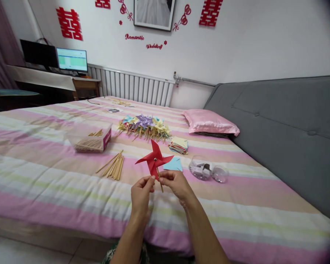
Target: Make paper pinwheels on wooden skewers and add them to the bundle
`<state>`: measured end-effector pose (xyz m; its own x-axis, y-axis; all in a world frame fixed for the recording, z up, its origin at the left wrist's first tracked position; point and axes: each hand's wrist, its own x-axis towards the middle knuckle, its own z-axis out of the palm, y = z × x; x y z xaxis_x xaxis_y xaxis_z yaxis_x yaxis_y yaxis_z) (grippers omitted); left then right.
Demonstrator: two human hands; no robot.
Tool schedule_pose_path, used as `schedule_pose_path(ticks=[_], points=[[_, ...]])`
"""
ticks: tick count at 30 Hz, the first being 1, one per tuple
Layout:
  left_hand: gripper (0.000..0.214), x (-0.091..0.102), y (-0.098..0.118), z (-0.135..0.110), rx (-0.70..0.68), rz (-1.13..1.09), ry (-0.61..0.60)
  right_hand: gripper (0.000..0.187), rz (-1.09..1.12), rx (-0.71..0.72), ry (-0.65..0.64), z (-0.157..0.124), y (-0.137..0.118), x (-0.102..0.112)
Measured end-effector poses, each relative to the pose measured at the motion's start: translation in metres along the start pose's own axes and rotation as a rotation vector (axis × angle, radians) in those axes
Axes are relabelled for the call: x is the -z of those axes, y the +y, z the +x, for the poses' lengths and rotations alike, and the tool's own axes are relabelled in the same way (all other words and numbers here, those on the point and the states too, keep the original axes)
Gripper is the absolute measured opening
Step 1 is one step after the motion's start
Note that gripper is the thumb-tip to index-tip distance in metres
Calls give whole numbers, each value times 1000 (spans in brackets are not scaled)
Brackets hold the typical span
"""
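A red paper pinwheel on a thin wooden stick is held up over the near part of the bed. My left hand pinches the tip of its lowest blade. From the other side, my right hand has its fingers closed around the stick just below the blades. A round pin sits at the pinwheel's centre. Right behind it lies a light blue paper sheet with cut corners. To the left rests a small bunch of loose wooden sticks.
A clear plastic box holds more sticks. Finished pinwheels are heaped mid-bed, beside a stack of coloured paper. An open round clear container with small parts stands right, its lid alongside. A pink pillow lies near the grey headboard.
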<state>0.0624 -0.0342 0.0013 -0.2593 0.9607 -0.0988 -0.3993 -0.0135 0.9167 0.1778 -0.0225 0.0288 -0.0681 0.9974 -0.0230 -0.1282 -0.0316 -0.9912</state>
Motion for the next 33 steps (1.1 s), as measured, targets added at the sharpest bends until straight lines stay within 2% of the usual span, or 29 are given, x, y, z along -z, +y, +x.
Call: schedule_pose_path(ticks=[5,10,17,23,28,33], points=[[29,0,1,-1,60,-51,-65,38,40,-16,89,1,4,0],[29,0,1,-1,77,-61,-103,38,9,-19,85,3,9,-3],[33,0,1,-2,9,67,-99,36,13,-49,61,2,5,-4],[35,-4,2,-2,-43,147,-98,39,99,-24,160,7,0,5],[43,-7,-1,0,52,236,-166,39,209,8,129,8,-1,1],[37,-7,-2,-3,-5,179,-253,35,245,27,100,4,-3,-2]])
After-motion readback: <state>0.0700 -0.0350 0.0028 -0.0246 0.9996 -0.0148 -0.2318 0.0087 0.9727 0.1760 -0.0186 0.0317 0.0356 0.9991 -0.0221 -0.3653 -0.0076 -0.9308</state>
